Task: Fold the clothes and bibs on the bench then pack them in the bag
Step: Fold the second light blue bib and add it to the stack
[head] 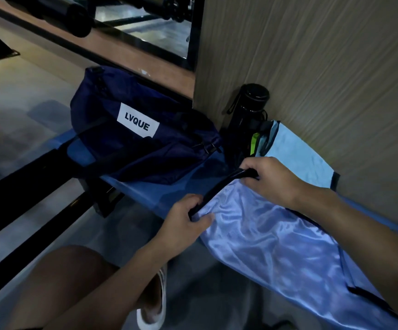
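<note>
- left grip [183, 217], lower centre: fingers curled round the black edging [219, 186] of a shiny light-blue bib [276, 239], thumb pressed on the fabric.
- right grip [271, 179], right of centre: clenched on the upper end of that same edging.
- edging runs diagonally between the two grips, lower left to upper right.
- bib lies spread on the blue surface [159, 194], from mid-frame down to the lower right corner. The right forearm crosses over its upper side.
- navy bag [133, 153] with a white "LVQUE" label [138, 120] sits on the same surface, centre left, near the bib but apart from it. Cannot tell if its zip is open.
- pale-blue cloth stack [295, 158], just above the right grip, lies against the wood-grain wall [312, 67]. Green and darker blue layers show at its left edge.
- black bottle [248, 110] stands upright at the wall corner, between bag and stack.
- bare knee [62, 282] at lower left, white shoe [152, 306] on the grey floor at bottom centre.
</note>
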Demonstrator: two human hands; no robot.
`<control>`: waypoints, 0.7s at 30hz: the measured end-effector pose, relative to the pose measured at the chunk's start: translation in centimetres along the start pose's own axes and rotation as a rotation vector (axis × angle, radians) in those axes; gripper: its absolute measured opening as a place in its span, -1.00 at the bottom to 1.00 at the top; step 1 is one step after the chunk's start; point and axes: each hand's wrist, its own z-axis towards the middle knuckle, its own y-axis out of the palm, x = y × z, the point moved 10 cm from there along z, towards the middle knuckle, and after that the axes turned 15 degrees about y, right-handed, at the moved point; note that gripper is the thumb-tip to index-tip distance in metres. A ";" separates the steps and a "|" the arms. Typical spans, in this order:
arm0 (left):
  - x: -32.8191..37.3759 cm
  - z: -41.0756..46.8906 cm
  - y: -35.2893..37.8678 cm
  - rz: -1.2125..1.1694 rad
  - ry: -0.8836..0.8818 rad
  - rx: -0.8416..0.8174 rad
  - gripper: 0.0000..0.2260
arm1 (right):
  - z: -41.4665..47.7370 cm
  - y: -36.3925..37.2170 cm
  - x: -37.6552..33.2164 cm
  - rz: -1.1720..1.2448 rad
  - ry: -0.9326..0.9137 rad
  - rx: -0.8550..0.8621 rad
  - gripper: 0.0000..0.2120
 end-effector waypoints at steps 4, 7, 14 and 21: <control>0.2 -0.5 0.8 -0.142 -0.078 -0.074 -0.80 | -0.2 -0.6 -0.6 0.038 -0.019 -0.019 -0.88; 0.3 -0.4 -0.1 -0.097 -0.083 -0.009 -0.73 | -0.1 -1.0 -0.2 0.054 -0.010 -0.003 -0.89; 0.8 -0.6 -2.0 -0.161 -0.105 0.111 -0.95 | 0.4 -2.3 -0.4 0.070 -0.021 0.050 -0.94; 4.9 -0.7 -4.3 -0.129 0.073 0.202 -0.93 | 0.2 -3.6 -1.9 0.073 -0.135 0.128 -0.93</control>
